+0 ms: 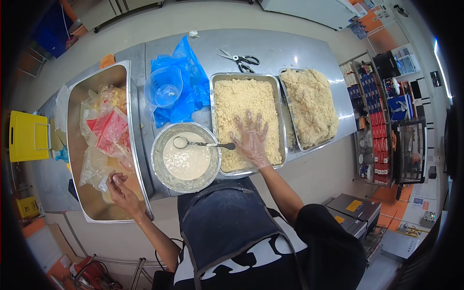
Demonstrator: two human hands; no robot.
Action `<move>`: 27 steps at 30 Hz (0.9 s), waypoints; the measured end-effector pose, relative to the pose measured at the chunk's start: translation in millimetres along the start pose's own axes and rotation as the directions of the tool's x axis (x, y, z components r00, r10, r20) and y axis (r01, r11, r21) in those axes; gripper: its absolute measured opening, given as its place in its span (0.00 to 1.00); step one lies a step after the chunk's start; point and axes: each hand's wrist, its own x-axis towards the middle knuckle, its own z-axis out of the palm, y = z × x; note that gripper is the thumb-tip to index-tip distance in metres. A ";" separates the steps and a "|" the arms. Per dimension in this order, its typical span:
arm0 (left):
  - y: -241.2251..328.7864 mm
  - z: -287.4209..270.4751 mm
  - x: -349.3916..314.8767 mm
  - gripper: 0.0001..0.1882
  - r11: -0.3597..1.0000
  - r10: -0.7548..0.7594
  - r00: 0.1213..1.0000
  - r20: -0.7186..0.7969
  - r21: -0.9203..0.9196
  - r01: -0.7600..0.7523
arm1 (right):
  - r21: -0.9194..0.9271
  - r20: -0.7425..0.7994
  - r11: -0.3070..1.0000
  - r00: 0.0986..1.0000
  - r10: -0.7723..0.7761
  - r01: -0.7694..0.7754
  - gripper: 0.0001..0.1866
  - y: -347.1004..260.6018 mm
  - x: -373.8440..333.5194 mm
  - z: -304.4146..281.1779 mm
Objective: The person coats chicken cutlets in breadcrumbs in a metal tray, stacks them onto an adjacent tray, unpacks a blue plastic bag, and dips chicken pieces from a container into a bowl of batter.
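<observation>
My right hand (252,141), in a clear plastic glove, lies with fingers spread on pale crumbly mixture (244,101) that fills a rectangular metal tray (283,140). My left hand (124,194) is bare and reaches over the near end of a deep steel pan (77,193), its fingers curled together beside a clear plastic bag (92,166). Whether it holds anything I cannot make out. Between my hands stands a metal bowl (162,176) of creamy off-white batter (186,162). A dark-handled spoon (208,144) rests across the bowl, its tip over the batter.
Right of the tray, a second tray (316,144) is heaped with crumbly mixture. Scissors (239,59) lie behind. A clear plastic jug (163,88) sits on a blue plastic bag (186,63). Red packaging (113,133) lies in the deep pan. Shelving (374,121) stands at right.
</observation>
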 end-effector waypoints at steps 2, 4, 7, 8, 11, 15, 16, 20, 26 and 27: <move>-4.1 -6.1 -2.9 0.15 1.000 -0.023 0.998 -0.060 0.005 0.023 | 0.051 -0.025 0.998 0.999 0.031 -0.029 0.37 -2.5 -1.8 -2.2; 11.1 -9.0 -6.9 0.16 0.993 -0.112 0.991 -0.079 0.012 0.113 | 0.040 0.037 0.998 0.998 0.055 -0.056 0.37 -4.7 -6.6 0.7; 3.9 1.9 -2.6 0.16 0.997 -0.078 0.997 -0.008 0.015 0.078 | 0.025 -0.012 1.000 1.000 -0.012 0.013 0.33 28.8 -19.3 4.3; 2.5 3.4 -3.3 0.16 0.997 -0.077 0.997 -0.029 0.016 0.078 | 0.008 -0.029 0.998 0.998 0.055 -0.055 0.32 20.7 -14.4 -9.2; 9.8 -3.1 3.6 0.12 0.997 0.036 0.994 -0.101 0.069 -0.029 | -0.103 -0.103 0.990 0.991 0.090 -0.100 0.31 7.6 -5.3 -70.8; 40.1 1.1 49.5 0.11 0.959 0.276 0.960 -0.034 0.076 -0.273 | 0.175 -0.122 0.980 0.985 0.120 -0.098 0.28 21.5 16.6 -87.6; 46.2 1.6 70.7 0.12 0.941 0.334 0.943 -0.001 0.051 -0.333 | 0.419 -0.137 0.905 0.979 0.148 -0.078 0.27 14.2 21.6 -94.3; 40.6 46.2 165.5 0.16 0.723 0.609 0.781 0.139 0.308 -0.618 | 0.682 -0.129 0.731 0.983 0.134 -0.010 0.24 -15.8 41.2 -135.7; -24.3 77.7 304.8 0.20 0.783 0.214 0.927 0.307 0.514 -0.351 | 0.654 -0.076 0.756 0.997 0.024 0.031 0.22 -28.1 38.3 -154.7; -31.6 84.4 317.5 0.19 0.761 0.060 0.918 0.392 0.577 -0.296 | 0.656 -0.092 0.753 0.996 0.023 0.043 0.22 -24.7 33.0 -153.4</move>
